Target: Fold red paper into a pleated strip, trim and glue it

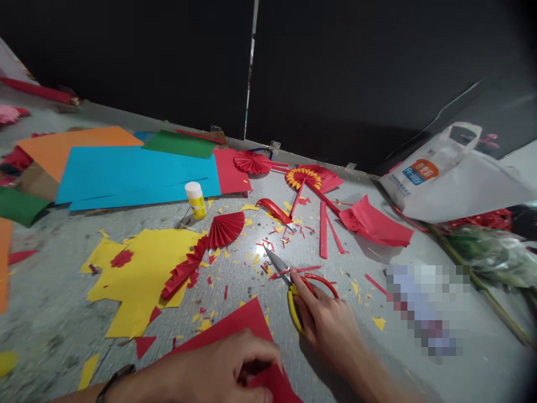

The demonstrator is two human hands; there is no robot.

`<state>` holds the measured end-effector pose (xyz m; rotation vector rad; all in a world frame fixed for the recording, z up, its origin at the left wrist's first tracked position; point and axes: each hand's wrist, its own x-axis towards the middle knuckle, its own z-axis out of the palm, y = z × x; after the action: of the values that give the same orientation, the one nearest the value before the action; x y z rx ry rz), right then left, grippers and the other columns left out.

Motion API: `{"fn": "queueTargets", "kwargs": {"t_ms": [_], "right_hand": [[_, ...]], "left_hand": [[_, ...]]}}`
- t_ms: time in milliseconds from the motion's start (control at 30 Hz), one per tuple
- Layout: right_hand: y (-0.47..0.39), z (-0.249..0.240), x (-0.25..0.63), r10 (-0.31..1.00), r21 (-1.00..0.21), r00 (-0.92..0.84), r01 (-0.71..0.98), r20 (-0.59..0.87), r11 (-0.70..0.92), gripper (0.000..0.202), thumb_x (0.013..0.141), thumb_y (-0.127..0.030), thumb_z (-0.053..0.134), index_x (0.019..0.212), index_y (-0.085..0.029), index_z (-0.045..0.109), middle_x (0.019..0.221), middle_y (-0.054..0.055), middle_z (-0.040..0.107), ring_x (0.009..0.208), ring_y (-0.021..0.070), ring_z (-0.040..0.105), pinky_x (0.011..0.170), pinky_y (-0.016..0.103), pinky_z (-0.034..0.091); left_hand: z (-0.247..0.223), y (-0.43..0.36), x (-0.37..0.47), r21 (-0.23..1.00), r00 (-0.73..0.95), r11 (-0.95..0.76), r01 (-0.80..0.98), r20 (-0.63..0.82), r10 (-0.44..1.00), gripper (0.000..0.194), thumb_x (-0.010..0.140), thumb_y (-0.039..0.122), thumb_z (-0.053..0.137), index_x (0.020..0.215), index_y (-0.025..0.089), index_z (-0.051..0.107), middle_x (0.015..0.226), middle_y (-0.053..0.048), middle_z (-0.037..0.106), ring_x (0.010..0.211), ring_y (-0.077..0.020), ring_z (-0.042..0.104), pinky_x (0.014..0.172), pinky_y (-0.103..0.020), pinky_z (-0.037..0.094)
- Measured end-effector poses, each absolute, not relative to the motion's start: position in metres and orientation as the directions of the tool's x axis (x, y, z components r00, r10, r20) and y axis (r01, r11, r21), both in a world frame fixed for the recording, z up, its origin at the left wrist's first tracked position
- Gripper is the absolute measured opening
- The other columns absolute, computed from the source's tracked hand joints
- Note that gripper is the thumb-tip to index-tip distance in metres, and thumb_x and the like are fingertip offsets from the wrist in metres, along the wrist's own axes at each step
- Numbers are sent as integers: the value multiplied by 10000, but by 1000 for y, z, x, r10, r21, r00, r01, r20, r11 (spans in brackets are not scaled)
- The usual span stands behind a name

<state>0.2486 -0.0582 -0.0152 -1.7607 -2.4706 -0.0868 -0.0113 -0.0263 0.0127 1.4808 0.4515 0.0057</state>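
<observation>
My left hand [235,361], with a dark band at its wrist, is closed on a sheet of red paper [247,318] low in the view. To its right, my right hand [325,313] grips a pair of scissors [296,322] with red and yellow handles. An index finger lies near the pivot, and the blades point away to the upper left. Ahead of the blade tips lies a red-handled cutter [274,211]. A pleated red paper fan [226,228] rests partly on cut yellow paper [142,268]. Beside it stands a glue stick [195,200] with a white cap.
Blue card [142,173], orange card [84,140] and green card [180,144] lie at the back left. Red-and-yellow paper rosettes [304,178] and crumpled red paper [375,221] sit near the black wall [168,61]. A white plastic bag [444,179] and wrapped stems [482,257] are at right.
</observation>
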Motion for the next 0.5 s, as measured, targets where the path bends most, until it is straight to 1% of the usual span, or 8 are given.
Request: {"fn": "queueTargets", "kwargs": {"t_ms": [67, 133, 167, 233, 300, 400, 500], "right_hand": [[-61, -13, 248, 906, -52, -410, 907, 106, 417, 642, 1088, -181, 456, 1730, -214, 455, 1056, 111, 827, 690, 232, 780, 533, 318, 493], [-63, -12, 247, 883, -74, -455, 883, 115, 464, 657, 1076, -170, 466, 1731, -220, 453, 1084, 110, 824, 708, 220, 784, 543, 307, 493], [-64, -12, 246, 890, -69, -437, 891, 128, 448, 655, 1078, -176, 471, 1731, -228, 455, 1050, 99, 823, 683, 215, 775, 528, 305, 478], [-63, -13, 246, 924, -48, -354, 930, 148, 364, 647, 1086, -197, 476, 1731, -243, 460, 953, 72, 809, 608, 213, 740, 490, 309, 442], [-60, -16, 247, 949, -33, -279, 958, 147, 286, 643, 1091, -215, 484, 1732, -261, 464, 886, 52, 793, 567, 215, 711, 476, 307, 426], [-55, -17, 248, 958, -23, -251, 966, 140, 257, 644, 1082, -227, 500, 1724, -282, 481, 881, 49, 789, 581, 221, 713, 479, 298, 430], [-55, -16, 246, 964, 6, -223, 974, 142, 224, 630, 1075, -240, 516, 1703, -293, 519, 850, 46, 778, 547, 221, 698, 458, 300, 418]], "left_hand": [[11, -26, -11, 943, 907, 88, 320, -332, 261, 145, 776, 247, 632, 855, 226, 513, 750, 56, 454, 702, -131, 416, 613, -257, 323], [10, -29, -12, 935, 884, 89, 342, -353, 308, 140, 773, 262, 619, 833, 225, 498, 743, 53, 431, 705, -132, 402, 615, -261, 309], [10, -30, -13, 938, 878, 91, 334, -345, 331, 130, 780, 278, 608, 839, 225, 505, 744, 51, 430, 707, -133, 399, 617, -264, 306], [11, -33, -14, 948, 877, 94, 305, -319, 360, 123, 808, 318, 592, 863, 225, 533, 757, 47, 444, 716, -136, 405, 626, -268, 308], [12, -35, -15, 953, 884, 97, 285, -301, 357, 139, 826, 346, 597, 879, 225, 551, 775, 44, 469, 723, -137, 420, 633, -266, 321], [15, -33, -15, 953, 887, 92, 287, -301, 351, 139, 855, 346, 601, 912, 224, 569, 808, 35, 514, 750, -142, 461, 654, -258, 355], [15, -28, -13, 948, 894, 64, 312, -316, 317, 149, 847, 338, 643, 901, 225, 563, 783, 41, 507, 749, -144, 460, 649, -248, 363]]}}
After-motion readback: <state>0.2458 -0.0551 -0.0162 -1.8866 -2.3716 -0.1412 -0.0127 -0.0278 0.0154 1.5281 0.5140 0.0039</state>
